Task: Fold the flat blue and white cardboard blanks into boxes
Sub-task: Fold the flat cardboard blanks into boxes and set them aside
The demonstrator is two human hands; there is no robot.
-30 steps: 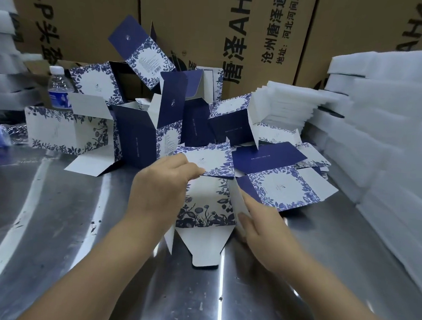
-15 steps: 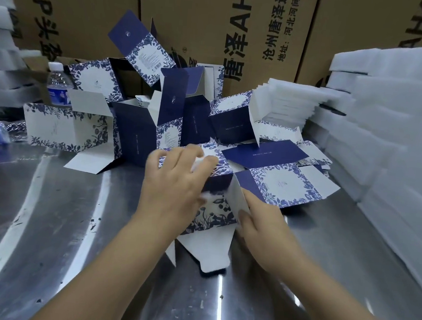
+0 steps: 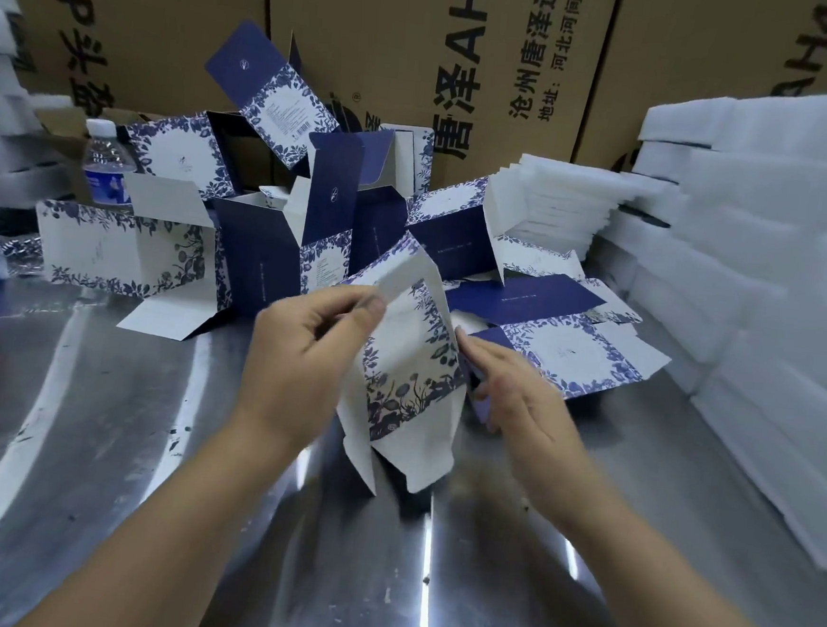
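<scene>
We are folding a blank [image 3: 412, 362] — frame centre.
Our left hand [image 3: 309, 354] is pinching its top flap; our right hand [image 3: 518, 405] is pressing straight fingers against its right edge.

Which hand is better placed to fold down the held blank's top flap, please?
Left. The left hand pinches the white top flap at its edge, while the right hand lies lower against the right side of the blank, probably steadying it.

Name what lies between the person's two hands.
In the head view, the part-folded blue and white blank stands between them: the left hand pinches its top, the right hand touches its right edge.
</scene>
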